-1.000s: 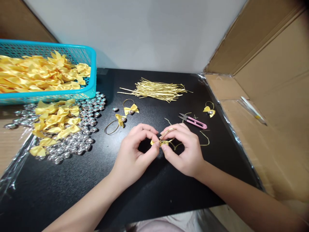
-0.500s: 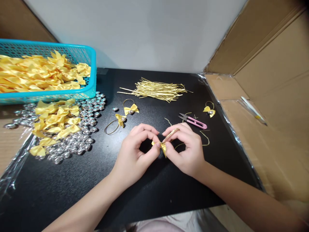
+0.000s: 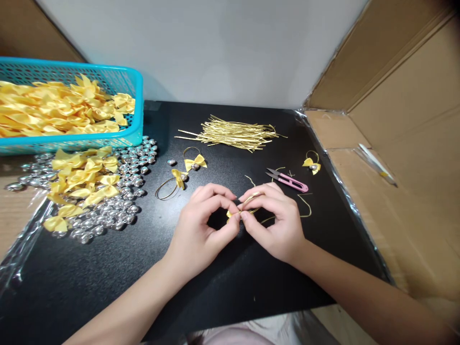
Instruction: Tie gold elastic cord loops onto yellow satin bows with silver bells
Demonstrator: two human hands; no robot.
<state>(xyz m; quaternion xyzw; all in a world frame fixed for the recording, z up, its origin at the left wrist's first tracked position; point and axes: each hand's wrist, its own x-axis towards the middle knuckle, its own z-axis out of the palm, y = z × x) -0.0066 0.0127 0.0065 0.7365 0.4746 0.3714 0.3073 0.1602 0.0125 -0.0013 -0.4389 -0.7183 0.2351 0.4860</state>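
Note:
My left hand pinches a yellow ribbon bow between thumb and forefinger. Most of that bow is hidden behind the fingertips. Meeting it tip to tip, my right hand is closed on a gold cord loop, which shows between its fingers. Beyond my left hand lie two finished-looking loops, each with a bow and a silver bell: one bow farther off, the other bow nearer. Pink thread snips rest just past my right hand, with cord scraps around them.
A turquoise basket full of yellow bows stands at the left. In front of it, loose bows lie among many silver bells. A bundle of gold ties is at the back. Another bow loop and a white cutter lie right.
My fingertips have drawn closer together over the bow. Less of its yellow ribbon shows below them, and more of the gold cord appears by my right fingers.

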